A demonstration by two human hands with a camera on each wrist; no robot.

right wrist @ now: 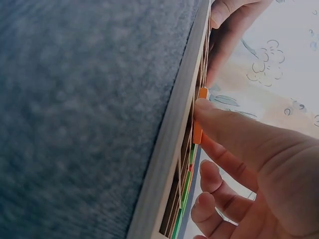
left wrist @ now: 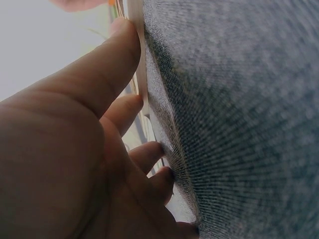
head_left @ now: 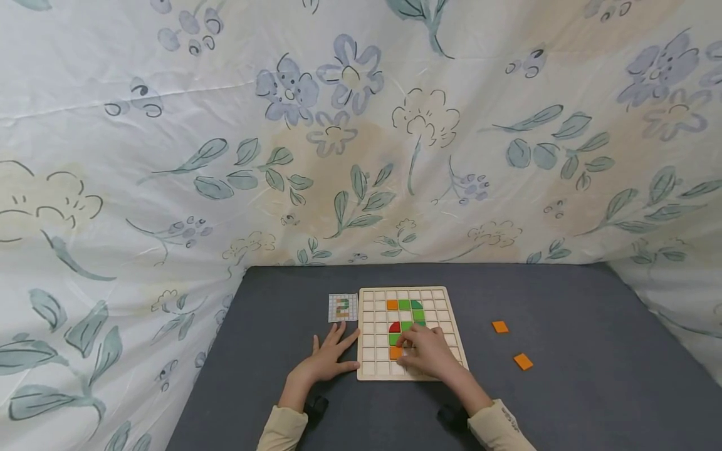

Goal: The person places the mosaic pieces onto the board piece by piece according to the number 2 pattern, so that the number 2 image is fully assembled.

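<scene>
A wooden grid board [head_left: 369,371] lies on the dark table, with orange, green and red pieces in some of its cells. My right hand [head_left: 431,352] is over the lower middle of the board, and its thumb and index finger pinch an orange square tile [head_left: 395,353]. Seen from the right wrist, that orange tile [right wrist: 201,122] stands proud of the board's rim, the thumb against it. With fingers spread, my left hand [head_left: 326,361] rests by the board's left side; its thumb and index fingertip touch the edge. The right fingers hide part of the green pieces.
A small pattern card [head_left: 343,308] with a coloured figure on a grid lies left of the board's upper corner. Two loose orange tiles [head_left: 500,327] lie on the table to the right. A floral cloth [head_left: 361,138] hangs behind the table.
</scene>
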